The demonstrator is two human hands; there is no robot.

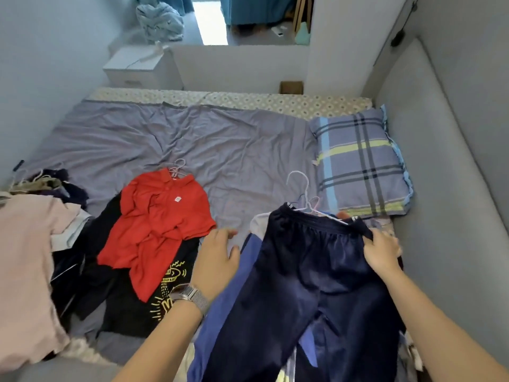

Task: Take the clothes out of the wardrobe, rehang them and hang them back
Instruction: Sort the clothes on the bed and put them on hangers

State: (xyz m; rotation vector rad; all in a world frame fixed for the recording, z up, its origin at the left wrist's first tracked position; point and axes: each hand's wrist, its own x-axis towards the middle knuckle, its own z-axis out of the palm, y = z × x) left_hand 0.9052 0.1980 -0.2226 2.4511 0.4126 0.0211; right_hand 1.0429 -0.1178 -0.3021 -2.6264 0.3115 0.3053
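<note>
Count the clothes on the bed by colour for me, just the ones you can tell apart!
Red: 1, the polo shirt
Pink: 1, the top
Black: 1, the T-shirt with yellow print
Navy: 1, the trousers gripped by the right hand
Lighter blue: 1, the garment under them
Total: 5; the dark pile at the left edge is too jumbled to count.

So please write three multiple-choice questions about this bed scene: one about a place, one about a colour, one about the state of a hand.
1. Where does the plaid pillow lie?
A. at the right of the bed, by the padded wall
B. on the nightstand
C. on the floor

2. Which colour is the polo shirt?
A. green
B. red
C. white

3. What does the right hand do?
A. hangs idle
B. grips the navy trousers
C. holds a phone

Answers: 1 A, it lies beside that wall; 2 B, plainly red; 3 B, fingers curl on the waistband.
</note>
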